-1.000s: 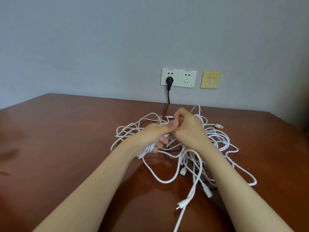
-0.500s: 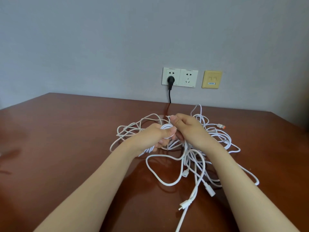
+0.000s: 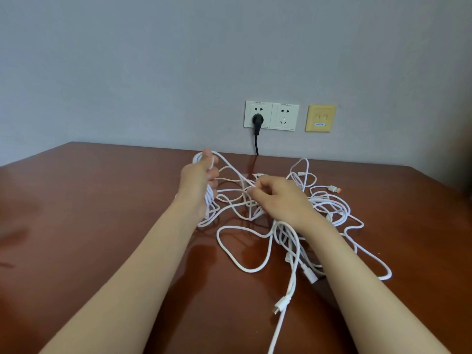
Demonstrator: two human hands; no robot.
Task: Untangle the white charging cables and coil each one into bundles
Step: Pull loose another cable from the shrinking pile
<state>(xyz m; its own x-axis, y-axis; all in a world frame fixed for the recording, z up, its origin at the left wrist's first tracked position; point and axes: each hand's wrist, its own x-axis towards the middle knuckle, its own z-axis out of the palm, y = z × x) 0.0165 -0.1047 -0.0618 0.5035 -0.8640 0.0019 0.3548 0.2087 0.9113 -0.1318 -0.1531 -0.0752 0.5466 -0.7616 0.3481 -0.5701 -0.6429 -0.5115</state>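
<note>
A tangle of white charging cables [image 3: 329, 208] lies on the brown table [image 3: 89, 213]. My left hand [image 3: 198, 182] is raised at the tangle's left side, with loops of white cable [image 3: 210, 200] wound round it and held by its curled fingers. A strand runs from there to my right hand [image 3: 275, 198], which pinches it between thumb and fingers over the middle of the tangle. A loose loop [image 3: 229, 249] and a white plug end [image 3: 282, 304] lie nearer to me. An orange-tipped USB plug [image 3: 335, 189] lies at the far right.
On the grey wall behind the table are two white sockets [image 3: 272, 115], the left one holding a black plug [image 3: 257, 120] with its cord dropping behind the table, and a yellow wall plate [image 3: 320, 118]. The table's right edge [image 3: 419, 185] runs close to the tangle.
My hands were together over the tangle. Now my left hand has moved left and up with its loops, and my right hand has drawn the strand out to the right.
</note>
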